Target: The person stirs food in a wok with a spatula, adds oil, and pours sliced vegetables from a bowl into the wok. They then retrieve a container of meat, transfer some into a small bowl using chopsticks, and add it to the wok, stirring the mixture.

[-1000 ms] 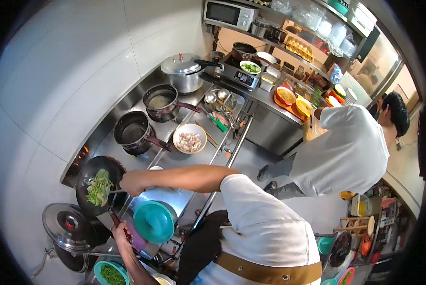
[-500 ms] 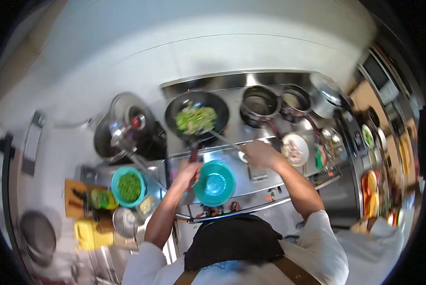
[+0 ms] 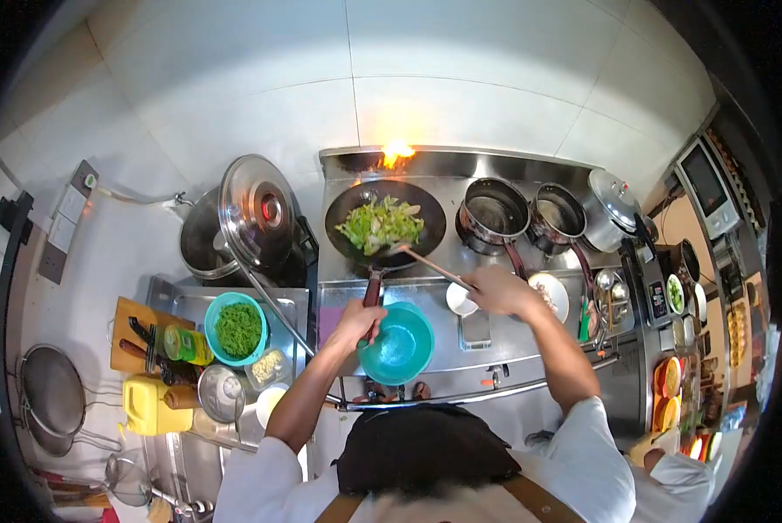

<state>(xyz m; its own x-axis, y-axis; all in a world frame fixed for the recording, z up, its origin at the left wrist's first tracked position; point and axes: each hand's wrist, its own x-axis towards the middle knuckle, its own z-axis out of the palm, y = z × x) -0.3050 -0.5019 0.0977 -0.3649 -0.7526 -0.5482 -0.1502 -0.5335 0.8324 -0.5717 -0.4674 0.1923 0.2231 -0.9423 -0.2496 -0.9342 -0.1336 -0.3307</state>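
1. Wok [image 3: 432, 223]: on the stove, tilt unclear; its handle points toward the person. It serves as landmark below.
2. Chopped greens [image 3: 378, 225]: inside the wok, heaped around the middle.
3. Left hand [image 3: 357, 322]: on the near side of the wok, fingers wrapped around its handle; grip closed.
4. Right hand [image 3: 501, 292]: to the near right of the wok, gripping the far end of a stirring tool [image 3: 439, 268]. The tool slants to the wok's near rim; its head is too obscured to identify.
5. Flame [image 3: 397, 155]: bright orange, behind the wok at the backsplash.
6. Teal basin [image 3: 419, 336]: on the near side of the wok, just beside its handle.
7. Two dark pots [image 3: 493, 212] [image 3: 558, 212]: in a row to the right of the wok.
8. Small white bowl [image 3: 461, 301]: near right of the wok, just beside the right hand.
9. Metal lid [image 3: 250, 192]: left of the wok, tilted.
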